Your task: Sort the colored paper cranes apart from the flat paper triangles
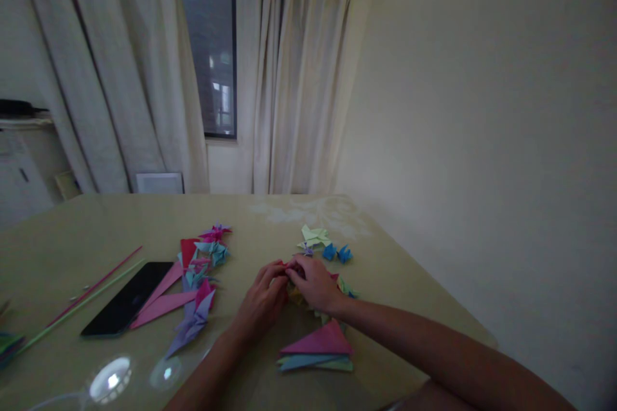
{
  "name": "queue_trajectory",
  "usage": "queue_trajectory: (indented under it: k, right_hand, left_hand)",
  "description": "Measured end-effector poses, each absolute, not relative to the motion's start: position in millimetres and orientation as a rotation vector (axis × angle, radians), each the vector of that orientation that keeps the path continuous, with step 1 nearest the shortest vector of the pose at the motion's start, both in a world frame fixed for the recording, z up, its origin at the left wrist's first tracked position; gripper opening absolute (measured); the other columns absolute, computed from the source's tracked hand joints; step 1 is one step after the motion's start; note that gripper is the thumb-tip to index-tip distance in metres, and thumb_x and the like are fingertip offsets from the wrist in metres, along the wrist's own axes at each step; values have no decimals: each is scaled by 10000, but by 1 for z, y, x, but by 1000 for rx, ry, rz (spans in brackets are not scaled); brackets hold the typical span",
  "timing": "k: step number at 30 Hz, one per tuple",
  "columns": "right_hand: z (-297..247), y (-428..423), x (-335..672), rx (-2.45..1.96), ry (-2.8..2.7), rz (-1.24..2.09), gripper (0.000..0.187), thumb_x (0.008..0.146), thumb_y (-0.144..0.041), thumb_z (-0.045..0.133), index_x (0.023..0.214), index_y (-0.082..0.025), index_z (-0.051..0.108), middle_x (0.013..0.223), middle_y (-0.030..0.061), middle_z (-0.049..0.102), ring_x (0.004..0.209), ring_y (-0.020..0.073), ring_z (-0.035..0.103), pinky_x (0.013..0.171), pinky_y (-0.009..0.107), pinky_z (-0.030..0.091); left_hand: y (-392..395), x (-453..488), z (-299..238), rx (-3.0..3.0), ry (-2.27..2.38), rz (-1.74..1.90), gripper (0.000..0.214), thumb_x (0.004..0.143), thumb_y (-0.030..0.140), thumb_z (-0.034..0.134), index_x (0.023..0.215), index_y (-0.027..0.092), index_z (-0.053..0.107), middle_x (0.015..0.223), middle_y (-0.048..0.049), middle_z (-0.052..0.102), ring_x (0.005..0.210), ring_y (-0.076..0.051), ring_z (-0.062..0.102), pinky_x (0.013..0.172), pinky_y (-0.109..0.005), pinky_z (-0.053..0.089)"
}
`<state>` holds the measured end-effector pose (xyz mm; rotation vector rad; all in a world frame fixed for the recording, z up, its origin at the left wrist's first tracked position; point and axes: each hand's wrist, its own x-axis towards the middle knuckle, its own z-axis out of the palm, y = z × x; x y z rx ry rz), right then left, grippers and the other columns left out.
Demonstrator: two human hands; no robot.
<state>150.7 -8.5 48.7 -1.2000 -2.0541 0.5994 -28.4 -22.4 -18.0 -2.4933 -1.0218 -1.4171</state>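
My left hand [263, 297] and my right hand [314, 281] meet above the table, fingertips pinched together on a small piece of red folded paper [284, 264]. Most of that paper is hidden by the fingers. Under my right hand lies a yellow folded paper piece [295, 297], partly covered. Just beyond the hands are blue origami pieces [337, 253], a small purple one [307, 250] and a light green one [315, 236]. Closer to me, between my forearms, sits a stack of folded papers [318, 341], pink on top with blue and green below.
To the left spreads a row of origami pieces [195, 321] in purple, pink, teal and red. A black phone [128, 298] lies beside them, with a pink stick [103, 279] and a green stick [81, 300] further left. A wall rises beyond the table's [414, 308] right edge.
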Motion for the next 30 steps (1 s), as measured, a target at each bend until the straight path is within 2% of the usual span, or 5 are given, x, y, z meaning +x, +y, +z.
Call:
queue_trajectory:
  k: [7, 12, 16, 20, 30]
  right_hand:
    - [48, 8, 162, -1320, -1849, 634, 52, 901, -178, 650, 871, -174, 692, 759, 22, 739, 701, 161, 691, 642, 242, 485]
    - [43, 24, 187, -1395, -1563, 722, 138, 947, -293, 596, 899, -185, 667, 745, 29, 745, 556, 163, 672, 525, 255, 511]
    - [40, 23, 205, -1416, -1492, 763, 196, 960, -364, 599, 884, -192, 653, 780, 48, 760, 486, 148, 646, 450, 244, 495]
    - [42, 26, 219, -1456, -1514, 676, 187, 953, -343, 617, 872, -184, 675, 838, 56, 772, 530, 146, 673, 476, 233, 520]
    - [16, 31, 231, -1605, -1532, 686, 84, 900, -175, 637, 919, -168, 718, 834, 44, 763, 573, 152, 684, 606, 267, 528]
  left_hand:
    - [-25, -37, -6, -2671, -1181, -1511, 109, 1015, 235, 513, 1035, 219, 618, 1355, -142, 593, 1288, -249, 610, 1065, -399, 561]
    - [2, -69, -21, -2093, -1732, -1461, 169, 979, 227, 486, 1004, 175, 646, 1299, -193, 603, 1269, -341, 590, 1096, -564, 496]
    - [11, -88, -37, -1883, -1983, -1191, 311, 911, 186, 524, 1171, 124, 683, 1517, -230, 505, 1475, -396, 404, 1200, -587, 368]
    - [8, -90, -40, -1783, -2229, -926, 459, 924, 233, 531, 1345, 77, 626, 1633, -263, 380, 1540, -429, 299, 1199, -600, 344]
    - [6, -87, -33, -1835, -2259, -684, 457, 939, 240, 488, 1344, 95, 640, 1476, -229, 582, 1383, -372, 503, 1156, -510, 378]
